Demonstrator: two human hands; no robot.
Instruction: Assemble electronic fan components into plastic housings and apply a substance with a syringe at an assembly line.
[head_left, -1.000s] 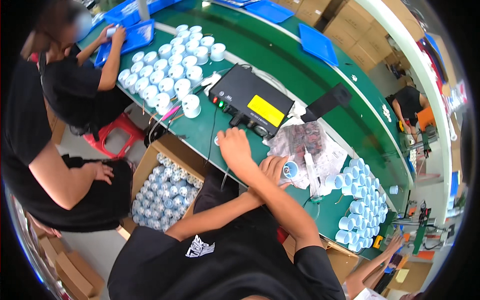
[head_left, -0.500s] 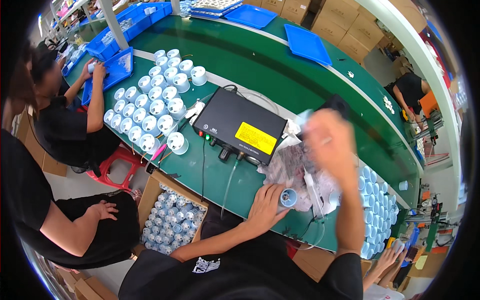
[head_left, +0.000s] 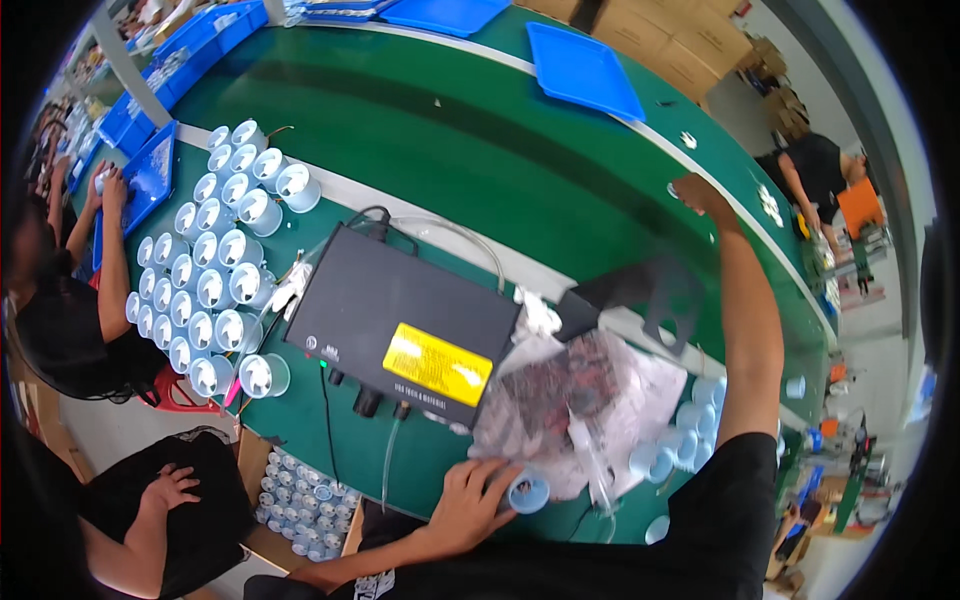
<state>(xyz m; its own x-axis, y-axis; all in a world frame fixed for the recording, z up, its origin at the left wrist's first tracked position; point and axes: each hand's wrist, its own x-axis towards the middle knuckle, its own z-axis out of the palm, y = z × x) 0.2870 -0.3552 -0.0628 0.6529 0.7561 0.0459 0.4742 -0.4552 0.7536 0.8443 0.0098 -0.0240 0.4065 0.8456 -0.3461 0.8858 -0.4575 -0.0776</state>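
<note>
My left hand (head_left: 468, 508) grips a light-blue plastic cup (head_left: 529, 491) at the bench's near edge, its open mouth facing up. Small dark parts show inside. Far off over the green belt, my right arm is stretched out, and my right hand (head_left: 703, 196) is closed. A small pale bit shows at its fingertips, too small to name. Beside the cup, a clear dispensing syringe (head_left: 590, 450) with a thin tube lies on a stained pinkish-white cloth (head_left: 648, 400). To the left stands a black dispenser box (head_left: 400, 310) with a yellow label.
Many light-blue cups (head_left: 239, 290) with white parts stand in rows at left; more cups (head_left: 680, 448) stand by my right arm. Below is a carton of cups (head_left: 305, 510). A blue tray (head_left: 585, 75) lies beyond the green belt (head_left: 430, 130). People sit at left; another works far right.
My right hand has swung from above the cloth out over the belt, uncovering the cloth and syringe. My left hand still holds the cup. The whole view has shifted.
</note>
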